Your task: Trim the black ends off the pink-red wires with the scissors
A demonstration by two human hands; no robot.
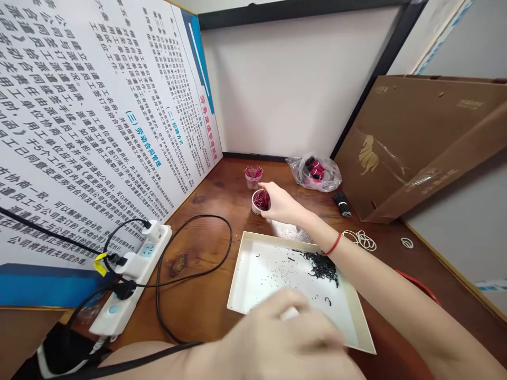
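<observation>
Around the right side of a small white cup my right hand is closed, thumb and fingers at its rim. Dark red thin pieces fill that cup. My left hand, blurred and close to the camera, is over the near edge of a shallow white tray. Its fingers look curled; a pale bit shows between them, too smeared to name. In the tray lie a pile of short black strips and scattered tiny bits.
Behind the held cup stands a clear cup of red-tipped pieces. A plastic bag, a black bundle and pale cords lie right. A power strip and looping black cable lie left; a brown box stands right.
</observation>
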